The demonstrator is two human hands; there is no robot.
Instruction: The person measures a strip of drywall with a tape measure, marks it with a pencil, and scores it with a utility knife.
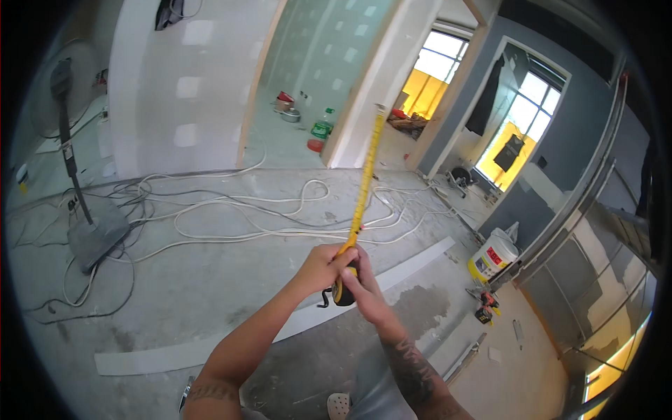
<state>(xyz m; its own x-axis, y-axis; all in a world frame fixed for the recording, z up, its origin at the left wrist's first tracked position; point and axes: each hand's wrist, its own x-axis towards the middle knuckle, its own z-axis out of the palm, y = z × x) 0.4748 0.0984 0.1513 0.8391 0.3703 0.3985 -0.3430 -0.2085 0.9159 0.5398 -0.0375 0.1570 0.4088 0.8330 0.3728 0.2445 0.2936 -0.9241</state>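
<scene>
A tape measure [341, 294] with a yellow and black case is held up in front of me, a dark strap hanging at its left side. My right hand [365, 288] is wrapped round the case. My left hand [323, 267] is closed at the case's mouth, its fingers on the start of the blade. The yellow blade [367, 178] sticks out upward and away, its metal end hook in front of the doorway wall. Below my hands a long white strip of board [413, 264] lies across the concrete floor, partly hidden behind my forearms.
White and grey cables [231, 203] wind over the floor ahead. A stand on a heavy grey base [98, 231] is at left. To the right are a white bucket [493, 255], a cordless drill [486, 306] and metal scaffolding [560, 231]. A green bottle [323, 124] stands inside the doorway.
</scene>
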